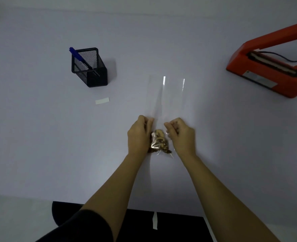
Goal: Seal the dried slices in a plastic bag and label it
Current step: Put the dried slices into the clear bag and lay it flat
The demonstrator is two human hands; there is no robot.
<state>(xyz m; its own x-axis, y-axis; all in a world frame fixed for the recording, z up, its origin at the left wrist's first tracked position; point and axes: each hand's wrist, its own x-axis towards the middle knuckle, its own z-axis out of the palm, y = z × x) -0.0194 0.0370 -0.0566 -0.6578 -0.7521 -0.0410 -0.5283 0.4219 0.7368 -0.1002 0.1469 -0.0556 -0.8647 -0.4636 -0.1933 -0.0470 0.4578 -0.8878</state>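
Your plastic bag (167, 98) lies flat on the surface (39, 137), toward its near edge, with the dried slices (159, 141) bunched in its near end. Your left hand (139, 137) and right hand (181, 137) curl their fingers onto the bag's sides, with the slices between them. The mesh holder (92, 70) at far left contains one blue pen (78, 56).

1. The surface (39, 137) is a plain pale grey-white.
2. At ten o'clock stands a black mesh pen holder (92, 70) with a blue pen (76, 55); the label (102, 100) near it is white.
3. The bag (168, 98) is clear with white glints; its slices (159, 141) are tan and dark brown.
4. At two o'clock, the sealer (266, 67) is orange-red, its plate (259, 79) silver, its cord (283, 57) black.
5. The sleeve (78, 227) at seven o'clock is black.
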